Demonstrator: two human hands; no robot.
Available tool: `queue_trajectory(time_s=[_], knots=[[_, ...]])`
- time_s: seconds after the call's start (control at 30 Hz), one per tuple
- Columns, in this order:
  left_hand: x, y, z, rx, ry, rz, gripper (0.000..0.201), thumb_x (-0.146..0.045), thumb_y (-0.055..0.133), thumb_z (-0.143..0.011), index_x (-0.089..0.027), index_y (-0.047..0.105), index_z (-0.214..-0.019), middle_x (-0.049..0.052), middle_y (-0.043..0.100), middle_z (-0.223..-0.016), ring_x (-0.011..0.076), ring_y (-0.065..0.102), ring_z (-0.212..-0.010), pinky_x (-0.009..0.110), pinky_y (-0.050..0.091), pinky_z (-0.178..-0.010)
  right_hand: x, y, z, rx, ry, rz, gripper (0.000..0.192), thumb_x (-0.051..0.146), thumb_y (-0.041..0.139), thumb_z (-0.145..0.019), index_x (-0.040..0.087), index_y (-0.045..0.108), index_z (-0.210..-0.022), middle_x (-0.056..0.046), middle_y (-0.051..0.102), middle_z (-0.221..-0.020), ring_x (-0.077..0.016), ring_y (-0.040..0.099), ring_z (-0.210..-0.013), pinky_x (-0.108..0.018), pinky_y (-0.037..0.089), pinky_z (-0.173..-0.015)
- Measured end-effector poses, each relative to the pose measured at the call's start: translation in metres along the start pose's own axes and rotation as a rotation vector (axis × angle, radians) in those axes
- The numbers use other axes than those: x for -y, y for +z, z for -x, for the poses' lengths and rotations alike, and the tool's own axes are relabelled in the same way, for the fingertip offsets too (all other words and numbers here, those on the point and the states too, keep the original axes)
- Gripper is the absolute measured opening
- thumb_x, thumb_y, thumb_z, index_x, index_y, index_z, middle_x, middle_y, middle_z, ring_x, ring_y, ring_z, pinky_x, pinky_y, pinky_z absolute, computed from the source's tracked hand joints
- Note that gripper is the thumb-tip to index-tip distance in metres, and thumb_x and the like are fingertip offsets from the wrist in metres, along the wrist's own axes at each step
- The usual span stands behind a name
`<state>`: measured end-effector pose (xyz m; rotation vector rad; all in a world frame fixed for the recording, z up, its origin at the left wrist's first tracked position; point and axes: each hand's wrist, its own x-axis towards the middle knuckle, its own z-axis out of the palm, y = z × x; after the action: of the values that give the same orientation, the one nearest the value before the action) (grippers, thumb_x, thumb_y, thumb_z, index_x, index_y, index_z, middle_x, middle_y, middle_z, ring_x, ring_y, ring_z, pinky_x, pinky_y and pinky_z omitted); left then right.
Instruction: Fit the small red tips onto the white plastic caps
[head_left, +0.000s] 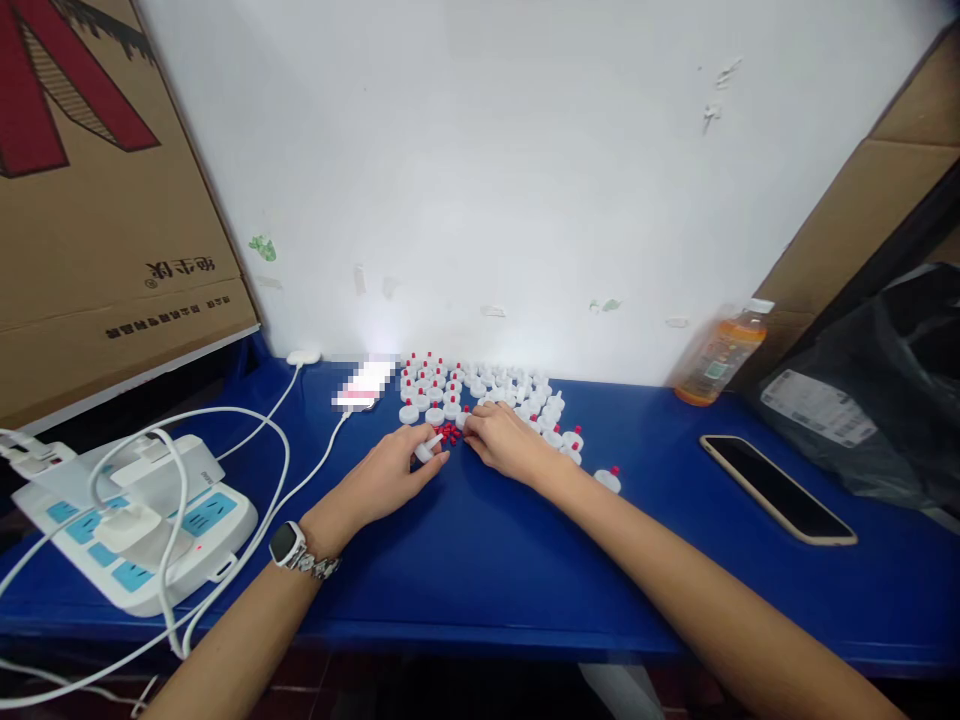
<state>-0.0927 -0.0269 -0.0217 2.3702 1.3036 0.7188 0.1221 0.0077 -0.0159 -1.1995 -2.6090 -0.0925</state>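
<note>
My left hand [397, 462] is closed on a white nozzle cap [427, 450], a round lid with a thin spout, its spout bare of red. Just to its right lies a small heap of red tips [450, 433] on the blue table. My right hand [502, 435] is bent over beside that heap, fingers pinched together; what they hold, if anything, is hidden. Behind both hands stand many white caps with red tips [435, 413] on the left, and caps with bare spouts [517, 385] farther right. One red-tipped cap [607, 480] sits apart near my right forearm.
A white power strip [240, 515] with looping cables fills the table's left side. A lit, blurred phone [367, 383] leans by the wall. On the right are a dark phone [776, 490], an orange drink bottle [720, 355] and a black plastic bag [885, 340]. Cardboard [97, 220] borders the left.
</note>
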Motion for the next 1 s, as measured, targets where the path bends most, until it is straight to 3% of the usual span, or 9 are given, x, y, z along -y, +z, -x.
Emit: queue_trajectory(time_s=[0.17, 0.33, 0.43, 0.63, 1.0], knots=[[-0.002, 0.003, -0.001, -0.025, 0.016, 0.031, 0.028, -0.045, 0.047, -0.097, -0.021, 0.051, -0.082, 0.0, 0.057, -0.076, 0.0164, 0.053, -0.068, 0.028, 0.037, -0.062, 0.004, 0.008, 0.006, -0.159, 0.064, -0.181, 0.01, 0.016, 0.057, -0.09, 0.018, 0.066, -0.086, -0.008, 0.066, -0.091, -0.0215, 0.059, -0.092, -0.033, 0.044, -0.083], [-0.009, 0.009, -0.002, -0.062, -0.022, 0.018, 0.029, -0.048, 0.043, -0.099, -0.022, 0.047, -0.087, 0.0, 0.056, -0.078, 0.0175, 0.055, -0.069, 0.028, 0.037, -0.061, 0.021, 0.014, 0.004, -0.46, 0.345, -0.928, 0.018, 0.033, 0.06, -0.09, 0.019, 0.066, -0.101, -0.002, 0.069, -0.08, -0.0162, 0.063, -0.075, -0.03, 0.048, -0.074], [-0.013, 0.014, -0.003, -0.082, -0.045, -0.011, 0.03, -0.049, 0.041, -0.1, -0.022, 0.044, -0.088, 0.0, 0.056, -0.081, 0.0189, 0.056, -0.072, 0.029, 0.037, -0.063, 0.032, 0.018, -0.003, -0.557, 0.412, -1.212, 0.027, 0.041, 0.068, -0.084, 0.018, 0.069, -0.097, -0.003, 0.07, -0.079, -0.0174, 0.065, -0.076, -0.031, 0.049, -0.076], [-0.013, 0.022, -0.004, -0.091, -0.037, -0.008, 0.028, -0.048, 0.04, -0.101, -0.022, 0.046, -0.09, 0.002, 0.057, -0.085, 0.0197, 0.056, -0.075, 0.03, 0.036, -0.061, 0.046, 0.022, -0.007, -0.651, 0.463, -1.361, 0.033, 0.047, 0.08, -0.071, 0.02, 0.061, -0.074, 0.0, 0.066, -0.068, -0.0159, 0.062, -0.064, -0.029, 0.05, -0.063], [-0.017, 0.021, -0.002, -0.09, 0.0, 0.009, 0.029, -0.048, 0.042, -0.101, -0.022, 0.046, -0.088, 0.002, 0.058, -0.086, 0.0202, 0.057, -0.078, 0.03, 0.038, -0.062, 0.041, 0.011, 0.0, -0.519, 0.427, -1.467, 0.043, 0.054, 0.081, -0.067, 0.021, 0.054, -0.063, 0.002, 0.062, -0.057, -0.0119, 0.053, -0.051, -0.027, 0.044, -0.054]])
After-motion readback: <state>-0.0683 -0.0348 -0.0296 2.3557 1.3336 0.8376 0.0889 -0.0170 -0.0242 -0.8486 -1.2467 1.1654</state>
